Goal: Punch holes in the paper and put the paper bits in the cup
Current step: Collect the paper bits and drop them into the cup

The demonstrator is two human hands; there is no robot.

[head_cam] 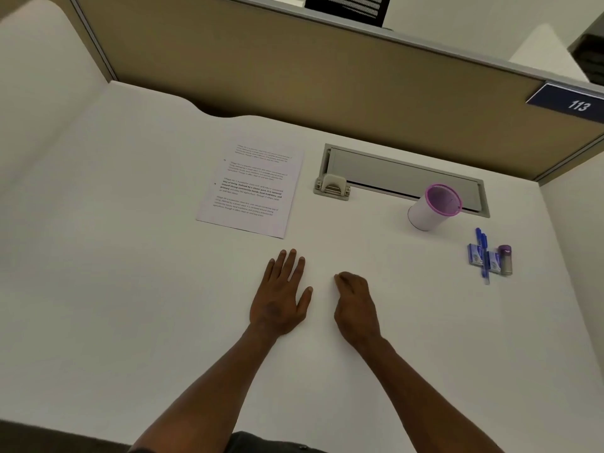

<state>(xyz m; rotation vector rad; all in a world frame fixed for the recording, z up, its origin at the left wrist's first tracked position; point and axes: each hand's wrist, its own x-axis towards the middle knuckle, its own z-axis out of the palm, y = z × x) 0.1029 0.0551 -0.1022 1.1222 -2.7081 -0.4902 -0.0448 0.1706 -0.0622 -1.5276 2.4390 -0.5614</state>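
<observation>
both hands are laid on the white desk (130, 256) near the front edge, just apart from each other and holding nothing. the left hand (279, 295) is spread flat, palm down, with its fingers pointed toward 12 o'clock. the right hand (354, 305) is loosely curled, its fingers tucked under and knuckles up. farther out, at about 11 o'clock from the hands, a printed paper (251, 188) is seen lying flat and slightly skewed. at 1 o'clock, a beige punch (331, 186) is set at the left end of a grey cable tray (402, 174) let into the desk. a white cup (433, 207) with a purple rim is stood at about 2 o'clock, over the tray's near right corner, its mouth open. at 3 o'clock, well apart from the hands, a blue pen (482, 253), two small blue boxes (475, 255) and a purple-capped tube (505, 259) are clustered together. beyond everything, a tan partition (294, 76) with a plate (568, 101) marked 113 is seen
</observation>
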